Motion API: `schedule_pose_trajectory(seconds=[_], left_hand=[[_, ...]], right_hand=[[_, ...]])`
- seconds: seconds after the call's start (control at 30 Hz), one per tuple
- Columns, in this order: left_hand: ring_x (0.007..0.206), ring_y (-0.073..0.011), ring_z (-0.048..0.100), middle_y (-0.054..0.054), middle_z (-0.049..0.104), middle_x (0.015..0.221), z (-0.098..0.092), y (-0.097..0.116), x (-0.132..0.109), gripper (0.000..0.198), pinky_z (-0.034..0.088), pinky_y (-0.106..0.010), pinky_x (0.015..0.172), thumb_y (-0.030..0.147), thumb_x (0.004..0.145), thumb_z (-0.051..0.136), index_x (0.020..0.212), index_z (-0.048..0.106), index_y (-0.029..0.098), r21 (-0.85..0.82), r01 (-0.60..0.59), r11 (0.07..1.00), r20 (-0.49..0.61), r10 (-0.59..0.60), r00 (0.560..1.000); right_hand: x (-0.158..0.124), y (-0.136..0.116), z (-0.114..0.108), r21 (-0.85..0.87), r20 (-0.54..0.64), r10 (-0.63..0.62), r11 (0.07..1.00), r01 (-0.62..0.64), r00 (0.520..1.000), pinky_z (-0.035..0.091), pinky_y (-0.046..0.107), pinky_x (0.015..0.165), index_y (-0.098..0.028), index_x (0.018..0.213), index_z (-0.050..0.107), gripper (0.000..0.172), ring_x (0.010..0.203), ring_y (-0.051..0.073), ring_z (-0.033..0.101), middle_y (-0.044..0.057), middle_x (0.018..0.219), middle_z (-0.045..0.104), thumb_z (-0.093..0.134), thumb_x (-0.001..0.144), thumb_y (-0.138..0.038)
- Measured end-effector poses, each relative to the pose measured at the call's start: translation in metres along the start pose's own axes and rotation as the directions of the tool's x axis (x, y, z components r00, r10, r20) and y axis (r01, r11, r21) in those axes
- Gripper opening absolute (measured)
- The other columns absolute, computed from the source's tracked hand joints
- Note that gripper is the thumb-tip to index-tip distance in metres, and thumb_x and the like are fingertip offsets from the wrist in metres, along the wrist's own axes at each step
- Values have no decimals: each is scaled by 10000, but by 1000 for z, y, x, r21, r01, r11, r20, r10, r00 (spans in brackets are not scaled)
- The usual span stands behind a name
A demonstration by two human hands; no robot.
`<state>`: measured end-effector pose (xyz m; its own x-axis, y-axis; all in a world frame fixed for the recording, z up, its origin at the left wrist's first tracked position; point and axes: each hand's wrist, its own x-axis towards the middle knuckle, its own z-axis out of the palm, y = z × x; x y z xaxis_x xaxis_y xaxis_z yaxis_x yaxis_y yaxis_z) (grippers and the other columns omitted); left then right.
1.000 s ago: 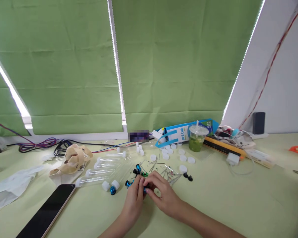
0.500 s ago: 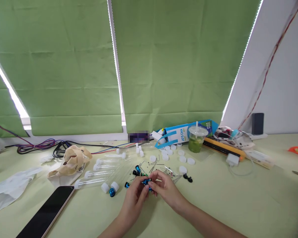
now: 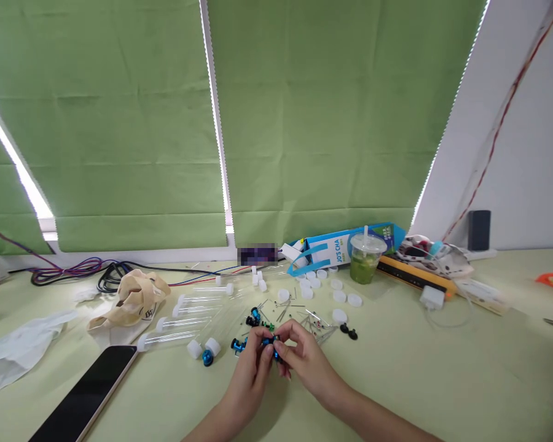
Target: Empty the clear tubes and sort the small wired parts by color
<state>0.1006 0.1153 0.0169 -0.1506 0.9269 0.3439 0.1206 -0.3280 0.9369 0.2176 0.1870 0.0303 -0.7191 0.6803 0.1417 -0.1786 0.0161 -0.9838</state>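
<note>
Only two hands and their forearms show of the person. The left hand (image 3: 249,379) is bare, slim and narrow, with long thin fingers (image 3: 258,351). The left forearm (image 3: 212,425) behind it is bare too, uncovered right to the bottom edge. The right hand (image 3: 309,363) is likewise bare, its fingers (image 3: 289,347) slender. The right forearm (image 3: 378,418) is uncovered along its whole visible length. The nails are too small to make out.

The small blue part (image 3: 270,341) looks glossy and metallic; the pins (image 3: 322,331) are thin bare metal. Tubes (image 3: 187,320) are clear, smooth plastic (their caps (image 3: 340,296) matt white). A glossy black phone (image 3: 87,393) lies on the matt table (image 3: 442,368); the bag (image 3: 133,298) is crumpled cloth.
</note>
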Motion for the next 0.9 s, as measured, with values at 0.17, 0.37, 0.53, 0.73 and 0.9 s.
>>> schedule_pose_trajectory(seconds=[0.17,0.37,0.53,0.73,0.9], left_hand=[[560,-92,416,22,450,728,0,-4,0,195,333,-200,494,384,914,343,984,385,207,-6,68,998,-33,-68,997],[541,-94,393,31,444,718,-2,-8,-2,218,327,-203,496,408,907,340,988,399,214,35,85,996,-50,-83,995],[617,-125,471,-1,498,769,-7,-6,0,193,373,-231,551,376,905,362,983,411,207,141,40,989,-110,-25,994],[670,-141,517,-12,525,797,-7,-8,0,144,422,-261,631,320,914,347,987,403,208,183,-13,983,-60,24,998],[713,-152,536,-21,538,831,-7,-9,-1,132,431,-266,663,305,909,356,986,409,212,249,-32,968,-52,47,998]], right_hand=[[-6,-5,-1,-177,52,-127,975,134,991,414,227,569,-207,896,453,134,636,91,501,-15,788,484,525,841,-307],[-4,-8,-4,-240,4,-188,953,183,982,476,252,633,-219,893,449,173,802,140,513,5,872,455,579,794,-278],[1,-1,-7,-58,110,60,997,-54,992,488,269,468,-196,857,435,249,538,109,558,-13,792,477,532,812,-421],[2,-6,-8,3,99,-1,1000,0,995,513,288,620,-201,937,464,284,674,128,602,-16,829,486,635,758,-339],[0,-8,-8,-37,101,-15,999,18,995,494,270,623,-200,888,474,252,680,121,588,-15,811,499,629,759,-351]])
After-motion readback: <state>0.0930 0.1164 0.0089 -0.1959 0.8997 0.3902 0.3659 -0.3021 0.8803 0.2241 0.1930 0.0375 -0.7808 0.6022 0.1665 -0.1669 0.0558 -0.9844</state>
